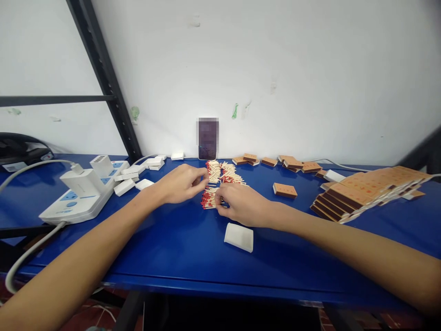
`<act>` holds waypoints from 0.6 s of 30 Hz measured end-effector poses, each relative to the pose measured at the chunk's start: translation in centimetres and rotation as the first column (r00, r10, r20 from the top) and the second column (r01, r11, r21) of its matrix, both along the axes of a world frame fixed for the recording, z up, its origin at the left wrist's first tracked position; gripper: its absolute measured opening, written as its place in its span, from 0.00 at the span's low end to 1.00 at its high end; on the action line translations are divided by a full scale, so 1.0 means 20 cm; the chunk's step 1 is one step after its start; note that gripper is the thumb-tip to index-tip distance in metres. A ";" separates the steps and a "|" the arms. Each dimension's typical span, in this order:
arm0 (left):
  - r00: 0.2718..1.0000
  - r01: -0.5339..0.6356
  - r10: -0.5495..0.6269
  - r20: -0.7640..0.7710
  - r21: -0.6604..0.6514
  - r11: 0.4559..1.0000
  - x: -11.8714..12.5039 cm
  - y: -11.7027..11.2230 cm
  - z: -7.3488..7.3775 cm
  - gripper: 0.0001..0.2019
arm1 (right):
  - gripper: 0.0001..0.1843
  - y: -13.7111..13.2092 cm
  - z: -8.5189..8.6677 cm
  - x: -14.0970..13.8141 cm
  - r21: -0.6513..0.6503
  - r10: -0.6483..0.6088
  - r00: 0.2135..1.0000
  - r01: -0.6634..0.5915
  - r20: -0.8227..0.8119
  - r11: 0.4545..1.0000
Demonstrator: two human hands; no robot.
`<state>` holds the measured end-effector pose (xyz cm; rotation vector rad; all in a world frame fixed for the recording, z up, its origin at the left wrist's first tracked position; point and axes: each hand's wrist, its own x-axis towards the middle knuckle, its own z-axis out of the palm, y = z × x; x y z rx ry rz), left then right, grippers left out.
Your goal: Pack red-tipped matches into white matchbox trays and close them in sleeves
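Observation:
A heap of red-headed matches [214,171] lies on the blue table in front of me, roughly in rows. My left hand [184,184] is at the left side of the heap, thumb and forefinger drawn together at the match heads. Whatever is between those fingertips is too small to tell. My right hand [237,202] reaches over the near part of the heap with its fingers curled in a pinch beside the matches. Its fingertips are partly hidden, as is anything in them. Just below it, a white matchbox tray [239,237] lies on the table.
Several white trays [124,186] lie at the left by a power strip [74,207] with plugs and cables. A phone [208,140] leans on the wall. Several brown matchboxes [285,190] lie at the right, near a tilted stack of matchboxes [361,191].

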<state>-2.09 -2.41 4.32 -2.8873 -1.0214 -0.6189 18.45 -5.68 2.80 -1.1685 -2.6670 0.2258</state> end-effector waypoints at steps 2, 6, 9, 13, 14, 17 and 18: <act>0.999 0.010 -0.010 -0.036 -0.002 1.000 0.00 0.00 0.01 0.09 | 0.02 0.01 0.02 0.03 -0.039 -0.005 1.000 0.005 0.000 0.999; 0.993 0.020 -0.042 -0.114 -0.188 0.982 0.00 -0.04 0.05 0.05 | 0.02 0.04 0.05 0.11 -0.084 -0.001 1.000 0.000 -0.014 0.996; 0.983 0.023 -0.075 -0.170 -0.286 0.958 0.00 -0.07 0.06 0.04 | 0.04 0.05 0.04 0.14 -0.105 0.007 0.999 -0.010 -0.032 0.994; 0.974 0.034 -0.095 -0.207 -0.281 0.959 0.01 -0.08 0.05 0.04 | 0.04 0.03 0.04 0.10 -0.102 0.033 0.999 -0.035 -0.016 0.994; 0.973 0.031 -0.093 -0.212 -0.277 0.960 0.01 -0.08 0.04 0.04 | 0.04 0.03 0.03 0.08 -0.089 0.034 0.999 -0.034 -0.002 0.995; 0.970 0.029 -0.093 -0.226 -0.270 0.963 0.01 -0.07 0.03 0.05 | 0.04 0.04 0.02 0.04 -0.086 0.056 0.998 -0.053 0.036 0.995; 0.968 0.031 -0.096 -0.231 -0.270 0.962 0.01 -0.07 0.03 0.05 | 0.04 0.04 0.02 0.04 -0.094 0.067 0.997 -0.062 0.043 0.994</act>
